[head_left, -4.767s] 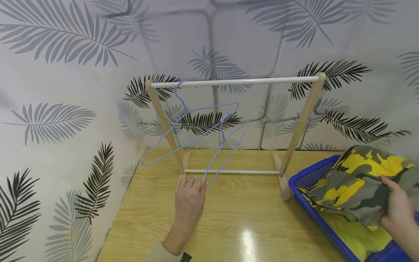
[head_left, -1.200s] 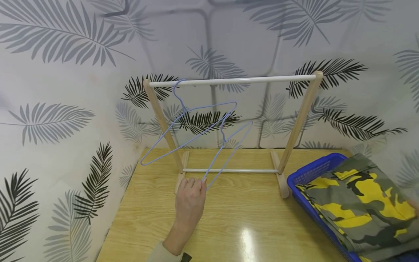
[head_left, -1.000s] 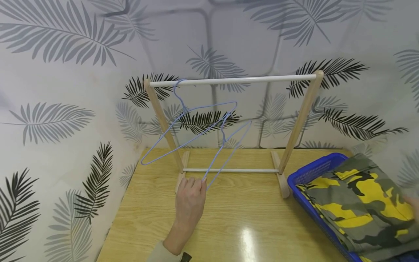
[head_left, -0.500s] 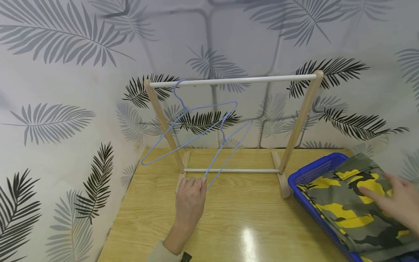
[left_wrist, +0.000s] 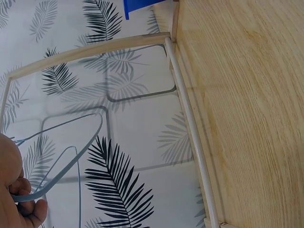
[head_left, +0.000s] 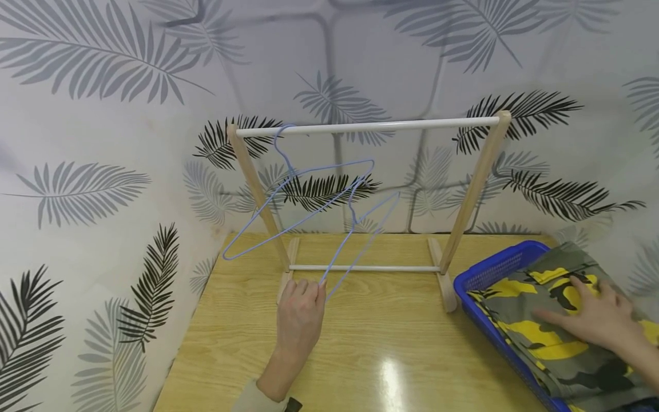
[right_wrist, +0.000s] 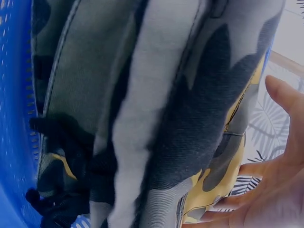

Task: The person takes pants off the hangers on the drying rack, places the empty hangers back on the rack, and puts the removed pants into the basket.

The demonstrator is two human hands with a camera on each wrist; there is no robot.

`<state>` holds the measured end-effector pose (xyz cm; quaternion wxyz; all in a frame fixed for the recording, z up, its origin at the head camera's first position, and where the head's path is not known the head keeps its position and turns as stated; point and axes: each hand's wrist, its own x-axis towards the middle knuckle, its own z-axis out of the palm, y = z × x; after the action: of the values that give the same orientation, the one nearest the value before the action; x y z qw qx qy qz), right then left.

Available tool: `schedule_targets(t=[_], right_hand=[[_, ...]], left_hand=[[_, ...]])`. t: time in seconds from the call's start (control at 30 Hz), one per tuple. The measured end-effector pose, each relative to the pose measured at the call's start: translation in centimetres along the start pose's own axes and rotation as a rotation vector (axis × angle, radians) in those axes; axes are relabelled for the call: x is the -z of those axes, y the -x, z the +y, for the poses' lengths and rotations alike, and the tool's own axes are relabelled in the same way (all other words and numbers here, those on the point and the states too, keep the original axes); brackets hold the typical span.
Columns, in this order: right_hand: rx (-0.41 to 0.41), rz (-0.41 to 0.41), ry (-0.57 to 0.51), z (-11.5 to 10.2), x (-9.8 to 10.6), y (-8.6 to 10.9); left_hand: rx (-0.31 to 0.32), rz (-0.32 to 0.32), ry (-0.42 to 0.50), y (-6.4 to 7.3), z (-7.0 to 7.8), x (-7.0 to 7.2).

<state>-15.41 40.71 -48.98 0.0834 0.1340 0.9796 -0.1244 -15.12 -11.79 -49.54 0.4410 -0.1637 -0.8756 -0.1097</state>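
My left hand (head_left: 301,320) grips a light-blue hanger (head_left: 338,249) by one end, in front of the rack; the left wrist view shows my fingers (left_wrist: 33,216) curled round its wire. A second light-blue hanger (head_left: 257,246) hangs by its hook near the left end of the rack's top rail (head_left: 391,126). My right hand (head_left: 602,317), fingers spread, is over a folded camouflage garment (head_left: 515,312) in grey, black and yellow. That garment fills the blue basket (head_left: 465,280). In the right wrist view dark cords (right_wrist: 61,204) lie at the garment's edge, and my right hand (right_wrist: 270,194) is beside it.
The small wooden rack (head_left: 476,194) stands on the wood-grain table (head_left: 350,355) near the leaf-patterned wall (head_left: 128,126). Its lower bar (head_left: 365,269) runs just above the tabletop. The basket stands at the right, close to the rack's right foot (head_left: 445,294).
The garment, lifted in my right hand earlier, now lies flat over the basket and covers the yellow-green cloth. After leaving it rightward, my right hand has come back over it. My left hand stays put.
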Motion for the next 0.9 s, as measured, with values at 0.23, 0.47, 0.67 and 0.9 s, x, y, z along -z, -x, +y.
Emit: schedule_targets(t=[0.23, 0.47, 0.67, 0.9], right_hand=[[-0.041, -0.089, 0.078, 0.4, -0.7, -0.8], [-0.071, -0.124, 0.121, 0.5, -1.5, -0.7], [-0.037, -0.111, 0.141, 0.7, -1.9, -0.8], [0.047, -0.131, 0.157, 1.2, -1.8, -1.5]], left_hand=[[0.022, 0.006, 0.026, 0.2, 0.1, -0.1], [-0.017, -0.007, -0.019, 0.2, 0.0, -0.1], [-0.025, -0.021, -0.044, 0.3, 0.0, -0.2], [-0.025, -0.019, -0.041, 0.4, 0.0, -0.2]])
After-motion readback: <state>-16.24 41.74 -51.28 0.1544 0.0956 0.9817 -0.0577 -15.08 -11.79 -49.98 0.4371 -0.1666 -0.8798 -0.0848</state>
